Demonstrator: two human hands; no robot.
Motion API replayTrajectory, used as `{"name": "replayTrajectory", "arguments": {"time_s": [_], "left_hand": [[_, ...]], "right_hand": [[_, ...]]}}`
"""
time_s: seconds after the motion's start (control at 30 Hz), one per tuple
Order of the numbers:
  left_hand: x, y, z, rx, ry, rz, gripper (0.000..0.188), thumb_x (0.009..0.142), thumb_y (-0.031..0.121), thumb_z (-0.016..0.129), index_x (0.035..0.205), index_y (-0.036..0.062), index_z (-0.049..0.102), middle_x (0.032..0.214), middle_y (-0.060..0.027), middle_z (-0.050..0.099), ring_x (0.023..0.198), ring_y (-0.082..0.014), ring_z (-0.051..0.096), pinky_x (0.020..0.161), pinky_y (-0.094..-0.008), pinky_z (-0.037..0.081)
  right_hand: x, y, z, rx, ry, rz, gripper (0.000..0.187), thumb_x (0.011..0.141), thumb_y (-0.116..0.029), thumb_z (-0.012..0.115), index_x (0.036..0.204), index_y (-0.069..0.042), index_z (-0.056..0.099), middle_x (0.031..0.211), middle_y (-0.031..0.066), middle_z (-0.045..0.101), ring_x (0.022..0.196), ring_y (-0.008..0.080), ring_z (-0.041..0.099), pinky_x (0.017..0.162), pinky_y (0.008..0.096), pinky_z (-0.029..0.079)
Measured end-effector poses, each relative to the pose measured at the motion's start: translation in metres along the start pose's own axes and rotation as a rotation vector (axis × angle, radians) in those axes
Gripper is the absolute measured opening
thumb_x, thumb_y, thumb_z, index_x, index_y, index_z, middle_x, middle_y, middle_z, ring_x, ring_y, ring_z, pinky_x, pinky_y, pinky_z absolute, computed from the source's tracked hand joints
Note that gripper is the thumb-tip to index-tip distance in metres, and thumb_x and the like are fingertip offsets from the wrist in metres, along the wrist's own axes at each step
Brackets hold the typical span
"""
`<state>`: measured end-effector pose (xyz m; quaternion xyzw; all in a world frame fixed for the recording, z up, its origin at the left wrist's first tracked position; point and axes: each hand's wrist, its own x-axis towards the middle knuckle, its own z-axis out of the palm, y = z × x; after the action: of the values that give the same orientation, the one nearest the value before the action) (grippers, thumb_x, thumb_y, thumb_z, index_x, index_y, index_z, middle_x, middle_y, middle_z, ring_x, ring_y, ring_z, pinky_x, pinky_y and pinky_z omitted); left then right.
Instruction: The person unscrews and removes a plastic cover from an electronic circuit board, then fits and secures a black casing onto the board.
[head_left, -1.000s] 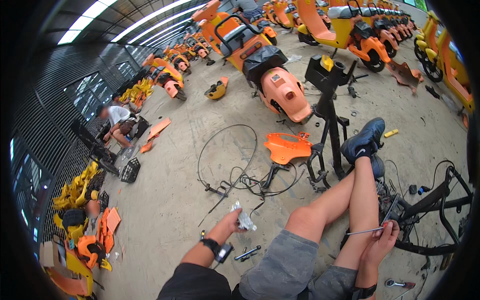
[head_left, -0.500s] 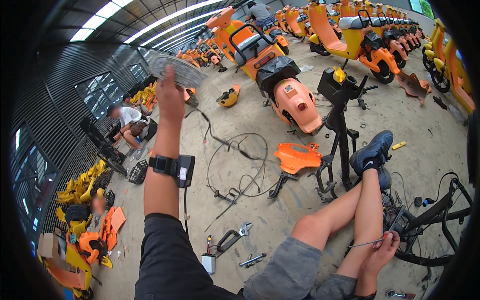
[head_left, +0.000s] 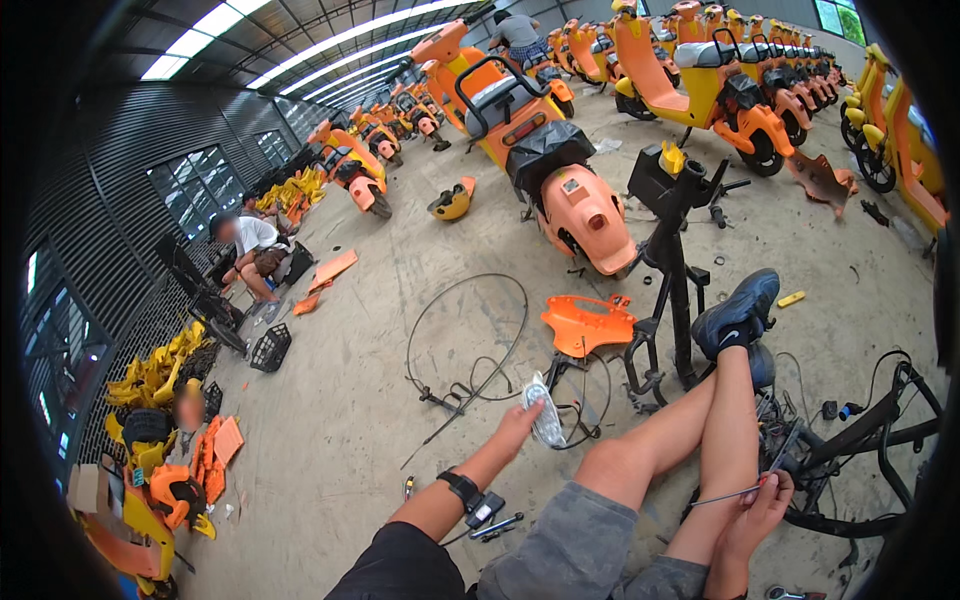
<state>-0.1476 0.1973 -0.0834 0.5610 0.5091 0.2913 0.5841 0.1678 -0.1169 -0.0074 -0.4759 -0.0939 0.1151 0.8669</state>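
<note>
My left hand [head_left: 515, 428] is closed on a clear, oval headlight [head_left: 546, 418], held low over the concrete floor beside my knee. A black cable [head_left: 590, 434] lies looped beside the light. Just beyond are an orange plastic panel [head_left: 590, 326] and a large loop of thin cable [head_left: 468, 278]. Close to my right shin, my right hand [head_left: 762, 512] grips a thin screwdriver [head_left: 725, 496]; its shaft points left across the leg, and most of its handle is hidden in the fingers.
A bare black scooter frame [head_left: 680, 275] stands ahead, another frame [head_left: 880, 430] lies at right. An orange scooter [head_left: 585, 215] is parked beyond; a yellow helmet [head_left: 452, 203] lies left of it. Wrenches [head_left: 497, 527] rest near my left forearm. A seated person [head_left: 258, 240] is at far left.
My left hand has swung down and right from the upper left, carrying the headlight. Its black cable has shifted with it to beside the orange panel. My right hand stays nearly still.
</note>
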Motion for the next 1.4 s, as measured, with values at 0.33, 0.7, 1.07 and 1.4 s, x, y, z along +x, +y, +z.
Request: {"name": "replayTrajectory", "arguments": {"time_s": [0.33,0.7,1.07,1.4], "left_hand": [[-0.049,-0.009,-0.017,-0.369,0.017,-0.55,0.03,0.098,0.036,0.055,0.112,0.0106,0.062,0.104,-0.0066,0.067,0.095,-0.0228,0.067,0.084,-0.0457,0.054],[-0.133,0.122,-0.1,0.112,0.082,-0.181,0.031,0.094,0.022,0.055,0.111,-0.0019,0.067,0.103,-0.0107,0.07,0.088,-0.0173,0.066,0.079,-0.0288,0.052],[-0.191,0.173,-0.005,-0.284,-1.0,-0.261,0.048,0.097,0.029,0.057,0.128,-0.0075,0.054,0.104,-0.0164,0.069,0.093,-0.0241,0.068,0.085,-0.0348,0.053],[-0.136,0.115,0.199,-0.503,-0.908,-0.499,0.032,0.101,0.024,0.05,0.122,0.0008,0.055,0.104,-0.011,0.069,0.083,-0.0176,0.069,0.073,-0.0284,0.057]], "right_hand": [[0.001,0.001,0.002,-0.07,-0.016,0.023,0.014,0.103,-0.016,0.05,0.108,-0.003,0.051,0.08,-0.0013,0.051,0.06,0.0029,0.04,0.055,0.0184,0.034],[0.0,0.001,-0.001,-0.012,-0.007,0.033,0.013,0.103,-0.016,0.05,0.107,-0.004,0.052,0.08,-0.0011,0.052,0.059,0.0029,0.039,0.055,0.0187,0.033],[0.005,0.0,-0.007,0.017,0.008,0.019,0.012,0.103,-0.015,0.05,0.108,-0.004,0.053,0.085,0.0004,0.055,0.057,0.003,0.04,0.053,0.0188,0.034],[0.013,0.008,-0.011,0.017,0.066,-0.005,0.015,0.102,-0.019,0.052,0.106,-0.005,0.053,0.08,-0.0012,0.054,0.055,0.0019,0.039,0.05,0.018,0.033]]}}
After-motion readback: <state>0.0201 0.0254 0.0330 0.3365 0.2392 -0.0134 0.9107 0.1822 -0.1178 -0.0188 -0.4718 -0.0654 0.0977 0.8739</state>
